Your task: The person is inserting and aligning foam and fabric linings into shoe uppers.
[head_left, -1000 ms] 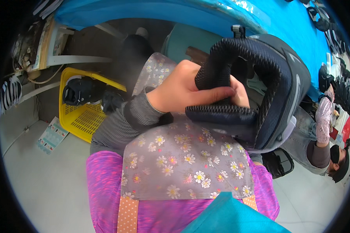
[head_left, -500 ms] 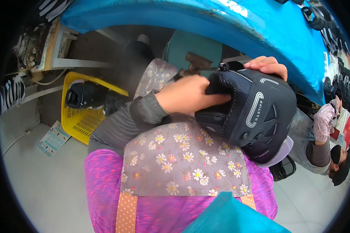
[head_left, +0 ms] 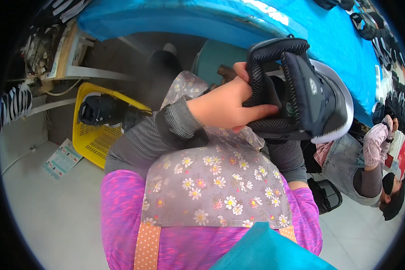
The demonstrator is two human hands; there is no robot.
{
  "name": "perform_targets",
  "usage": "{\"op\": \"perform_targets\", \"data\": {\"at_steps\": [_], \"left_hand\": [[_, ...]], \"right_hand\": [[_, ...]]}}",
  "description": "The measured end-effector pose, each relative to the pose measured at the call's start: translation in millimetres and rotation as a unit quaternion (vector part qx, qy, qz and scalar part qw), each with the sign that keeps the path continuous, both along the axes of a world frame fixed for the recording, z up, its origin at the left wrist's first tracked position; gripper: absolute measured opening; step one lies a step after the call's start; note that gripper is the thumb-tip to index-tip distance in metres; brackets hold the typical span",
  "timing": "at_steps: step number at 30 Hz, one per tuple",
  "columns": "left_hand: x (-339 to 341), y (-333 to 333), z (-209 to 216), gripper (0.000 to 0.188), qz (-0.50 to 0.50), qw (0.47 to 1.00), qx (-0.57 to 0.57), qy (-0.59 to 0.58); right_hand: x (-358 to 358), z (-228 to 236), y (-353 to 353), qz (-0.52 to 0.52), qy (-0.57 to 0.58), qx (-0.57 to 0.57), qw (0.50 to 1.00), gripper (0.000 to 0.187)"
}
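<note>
A black padded boot (head_left: 317,94) with a stiff shell and a pale sole is held up in front of me, its opening turned toward my left side. My left hand (head_left: 227,103) grips the opening's rim, with the thumb lying across its inner edge and the other fingers partly behind the collar. My right forearm (head_left: 287,157), in a grey striped sleeve, passes below the boot. The boot hides my right hand, so its fingers do not show.
Left of me stands a yellow basket (head_left: 82,135) with another black boot (head_left: 96,109) inside. A blue-covered table (head_left: 202,24) runs across the far side. Under it is a teal stool (head_left: 218,54) bearing a brown cylinder (head_left: 227,71). A co-worker (head_left: 348,164) sits at the right.
The boot has been turned, its sole swinging from below to the right side and its opening coming into fuller view. My left hand now grips the rim; my right hand has gone out of sight.
</note>
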State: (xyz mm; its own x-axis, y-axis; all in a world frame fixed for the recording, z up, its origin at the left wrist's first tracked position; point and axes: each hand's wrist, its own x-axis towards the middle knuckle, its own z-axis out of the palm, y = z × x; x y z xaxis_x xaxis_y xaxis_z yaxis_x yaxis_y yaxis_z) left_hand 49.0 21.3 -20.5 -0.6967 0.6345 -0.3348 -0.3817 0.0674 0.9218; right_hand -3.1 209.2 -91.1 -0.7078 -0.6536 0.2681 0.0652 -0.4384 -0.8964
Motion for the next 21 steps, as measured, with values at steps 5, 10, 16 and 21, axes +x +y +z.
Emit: {"op": "perform_targets", "data": {"at_steps": [5,10,16,21], "left_hand": [[4,-14,-33,0.035,0.071,0.989,-0.062,0.115],[-6,-13,-31,0.026,0.158,0.95,-0.07,0.258],[-4,-3,-51,0.026,0.126,0.935,-0.026,0.332],[2,-14,-77,0.025,0.103,0.984,-0.066,0.131]], "right_hand": [[-2,-16,8,-0.024,0.016,0.0,1.0,0.03],[-10,-5,22,-0.113,0.065,0.032,0.991,0.031],[-10,-32,8,-0.073,0.011,0.003,0.997,0.031],[-4,-42,22,-0.224,0.035,0.102,0.969,0.031]]}}
